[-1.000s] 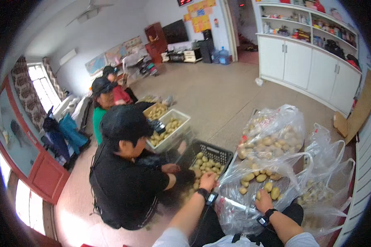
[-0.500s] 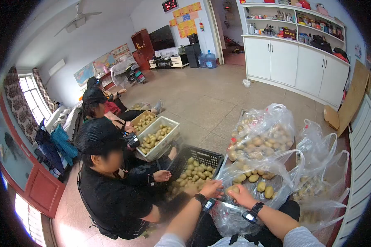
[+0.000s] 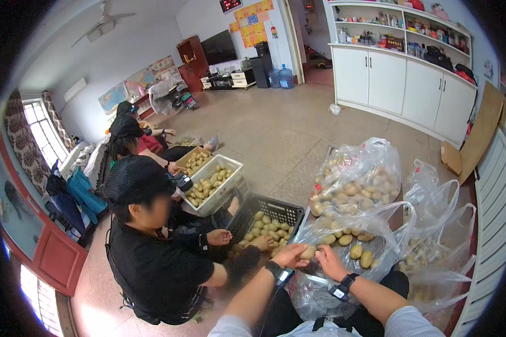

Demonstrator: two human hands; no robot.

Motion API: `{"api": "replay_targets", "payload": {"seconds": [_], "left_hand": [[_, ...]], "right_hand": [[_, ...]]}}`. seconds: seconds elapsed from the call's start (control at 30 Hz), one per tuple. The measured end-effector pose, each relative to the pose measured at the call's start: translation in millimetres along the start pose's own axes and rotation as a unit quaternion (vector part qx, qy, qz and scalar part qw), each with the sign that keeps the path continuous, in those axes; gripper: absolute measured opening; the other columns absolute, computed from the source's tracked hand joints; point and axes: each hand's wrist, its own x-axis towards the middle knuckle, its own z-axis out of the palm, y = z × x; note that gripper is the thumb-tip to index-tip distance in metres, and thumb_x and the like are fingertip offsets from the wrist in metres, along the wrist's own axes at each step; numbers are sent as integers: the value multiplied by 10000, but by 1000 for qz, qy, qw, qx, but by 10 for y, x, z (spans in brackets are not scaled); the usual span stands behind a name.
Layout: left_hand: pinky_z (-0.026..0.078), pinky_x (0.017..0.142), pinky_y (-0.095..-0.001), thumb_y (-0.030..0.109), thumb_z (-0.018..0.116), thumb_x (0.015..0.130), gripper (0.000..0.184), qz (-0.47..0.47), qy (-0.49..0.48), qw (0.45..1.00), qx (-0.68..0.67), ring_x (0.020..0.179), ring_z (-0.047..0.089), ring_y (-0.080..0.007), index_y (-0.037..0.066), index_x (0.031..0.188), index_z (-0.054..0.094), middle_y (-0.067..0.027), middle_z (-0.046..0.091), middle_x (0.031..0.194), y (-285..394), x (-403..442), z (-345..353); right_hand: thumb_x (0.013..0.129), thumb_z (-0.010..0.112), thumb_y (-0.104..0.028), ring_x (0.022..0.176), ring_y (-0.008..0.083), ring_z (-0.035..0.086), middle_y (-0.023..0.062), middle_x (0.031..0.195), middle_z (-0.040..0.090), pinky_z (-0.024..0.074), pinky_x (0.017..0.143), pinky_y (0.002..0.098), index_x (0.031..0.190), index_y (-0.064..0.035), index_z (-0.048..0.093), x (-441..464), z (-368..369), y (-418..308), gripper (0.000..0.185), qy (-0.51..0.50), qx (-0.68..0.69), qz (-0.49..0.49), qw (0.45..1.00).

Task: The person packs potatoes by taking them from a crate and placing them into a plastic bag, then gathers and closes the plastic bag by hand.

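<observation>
Potato [image 3: 307,251] grasped in my left hand [image 3: 289,256] — near the crate's [image 3: 285,212] right edge.
It lies left of my right hand [image 3: 333,265] — whose grip I can't quite tell.

Potato [image 3: 307,252] partly behind left hand [image 3: 290,256]; sleeves [image 3: 230,326] cut off below; wall clock [image 3: 230,5] cropped above.
</observation>
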Motion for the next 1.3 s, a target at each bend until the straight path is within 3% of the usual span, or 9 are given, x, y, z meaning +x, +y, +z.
{"api": "replay_targets", "payload": {"seconds": [0.3, 0.53, 0.63, 0.73, 0.83, 0.9, 1.13, 1.23, 1.3], "left_hand": [[581, 676, -354, 244, 529, 965, 290, 114, 95, 984, -96, 809, 660, -252, 39, 1170, 548, -125, 640, 1025, 39, 79, -274], [580, 711, -394, 220, 519, 958, 299, 177, 132, 963, -155, 836, 652, -280, 14, 1173, 541, -141, 636, 1039, -74, 227, -568], [584, 702, -395, 208, 501, 963, 301, 306, 175, 930, 107, 849, 650, -295, 4, 1182, 537, -157, 625, 1067, -139, 286, -691], [519, 824, -398, 404, 710, 779, 477, 301, 222, 924, 75, 915, 632, -368, 2, 1022, 623, -197, 658, 996, -141, 241, -738], [592, 677, -393, 148, 469, 956, 273, 276, 238, 929, 71, 860, 645, -342, -23, 1155, 543, -193, 597, 1092, -78, 180, -824], [592, 675, -400, 119, 444, 943, 272, 164, 211, 947, -176, 866, 644, -344, -36, 1146, 539, -196, 591, 1067, -2, 80, -864], [572, 656, -380, 157, 502, 939, 237, 250, 276, 926, 60, 807, 643, -303, -25, 1079, 562, -150, 615, 1001, -133, 41, -975], [581, 663, -379, 120, 497, 936, 183, 165, 325, 908, -205, 843, 642, -306, -7, 1046, 569, -119, 620, 1044, 122, -138, -631], [582, 669, -387, 114, 482, 933, 193, 181, 313, 918, -161, 856, 648, -316, -19, 1048, 562, -132, 617, 1054, -62, 120, -1025]], "right_hand": [[744, 682, -221, 1210, 380, 421, 187, 1281, 485, 355, 979, 499, 1186, -59, 549, -320, -594, 438, 489, 163, -468, -42, 868], [667, 697, -192, 1224, 362, 405, 135, 1291, 474, 336, 980, 515, 1174, -98, 580, -406, -693, 645, 529, 144, -476, -53, 866], [662, 697, -190, 1204, 355, 423, 127, 1267, 484, 333, 979, 513, 1155, -96, 591, -370, -725, 773, 512, 136, -501, -77, 851], [670, 684, -172, 1178, 339, 443, 121, 1256, 489, 339, 970, 506, 1131, -79, 602, -350, -739, 859, 478, 131, -511, -83, 846], [688, 661, -148, 1150, 328, 459, 114, 1235, 496, 362, 951, 502, 1113, -60, 605, -369, -744, 797, 437, 113, -511, -77, 848], [704, 638, -127, 1131, 327, 468, 116, 1208, 506, 380, 937, 483, 1088, -52, 609, -427, -731, 664, 393, 100, -523, -75, 843], [744, 557, -57, 983, 346, 518, 144, 1103, 547, 438, 862, 416, 948, -41, 616, -502, -645, 687, 213, 81, -520, -103, 844], [743, 560, -57, 953, 353, 523, 143, 1100, 549, 440, 852, 432, 941, -46, 615, -496, -635, 711, 205, 76, -505, -105, 853], [750, 557, -52, 955, 354, 524, 139, 1094, 548, 440, 859, 430, 953, -54, 620, -498, -629, 699, 213, 72, -494, -90, 862]]}}
